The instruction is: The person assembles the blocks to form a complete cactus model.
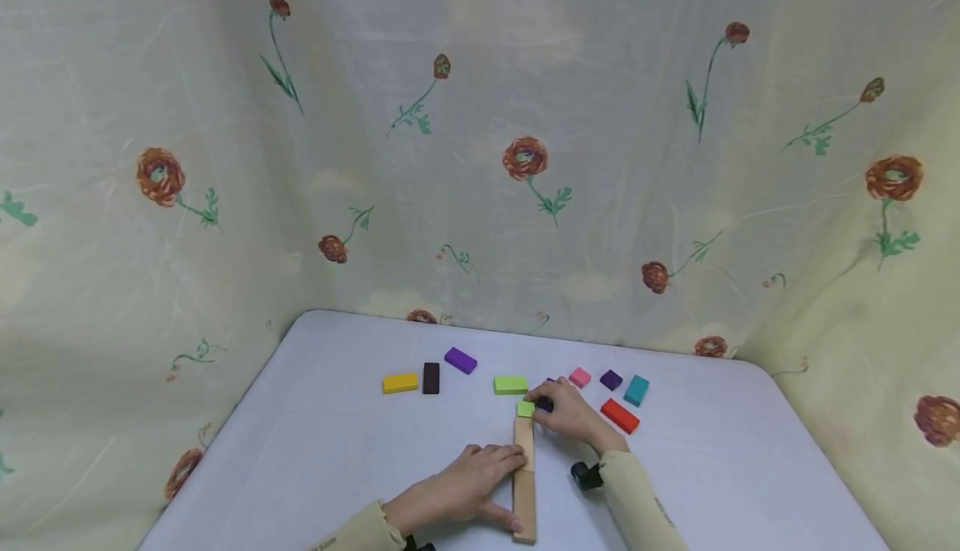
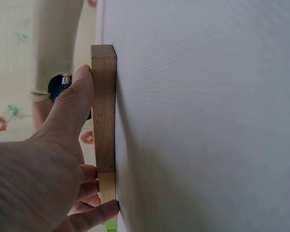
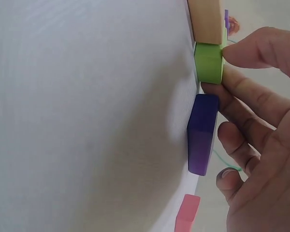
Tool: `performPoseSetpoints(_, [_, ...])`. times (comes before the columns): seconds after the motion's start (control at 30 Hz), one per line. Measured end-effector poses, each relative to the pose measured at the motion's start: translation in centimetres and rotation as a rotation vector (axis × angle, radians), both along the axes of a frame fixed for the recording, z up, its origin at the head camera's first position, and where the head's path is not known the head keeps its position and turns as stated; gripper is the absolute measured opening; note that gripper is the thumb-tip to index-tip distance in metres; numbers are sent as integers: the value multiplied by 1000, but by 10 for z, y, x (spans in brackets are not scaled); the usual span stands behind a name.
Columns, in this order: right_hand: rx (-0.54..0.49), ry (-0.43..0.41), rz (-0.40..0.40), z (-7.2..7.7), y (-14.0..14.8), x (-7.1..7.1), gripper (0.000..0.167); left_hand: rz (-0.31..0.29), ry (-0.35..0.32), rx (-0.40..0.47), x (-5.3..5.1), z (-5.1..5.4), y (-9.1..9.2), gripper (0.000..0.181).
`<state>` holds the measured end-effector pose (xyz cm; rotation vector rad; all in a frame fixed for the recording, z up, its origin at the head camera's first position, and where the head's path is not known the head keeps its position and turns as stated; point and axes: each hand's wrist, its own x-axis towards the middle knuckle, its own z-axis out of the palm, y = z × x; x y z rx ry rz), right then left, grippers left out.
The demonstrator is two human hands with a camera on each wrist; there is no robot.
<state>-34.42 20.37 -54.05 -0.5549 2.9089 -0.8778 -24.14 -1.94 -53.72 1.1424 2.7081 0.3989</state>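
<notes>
Two long plain wooden blocks lie end to end on the table, the nearer one (image 1: 524, 505) and the farther one (image 1: 527, 430). My left hand (image 1: 468, 484) rests along their left side, its thumb on the nearer block and its fingertips against the farther one. At the far end of this row sits a small light green block (image 3: 209, 63), touching the wood. My right hand (image 1: 570, 413) pinches that green block between thumb and fingers. Beside the right fingers lies a dark purple block (image 3: 202, 130), partly hidden by the hand in the head view.
Beyond the row lies a longer light green block (image 1: 511, 385). To the left are yellow (image 1: 401, 383), black (image 1: 431, 378) and purple (image 1: 461, 360) blocks. On the right are pink (image 1: 580, 377), dark purple (image 1: 611, 380), teal (image 1: 637, 390) and red (image 1: 620, 416) blocks. A flowered curtain (image 1: 480, 284) hangs behind the table.
</notes>
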Motion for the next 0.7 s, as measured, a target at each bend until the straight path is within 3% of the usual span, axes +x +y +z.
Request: performPoseSetpoints(0.7, [-18,-7,18,1,-2,1,21,11,-25,-12,1,2,1,92])
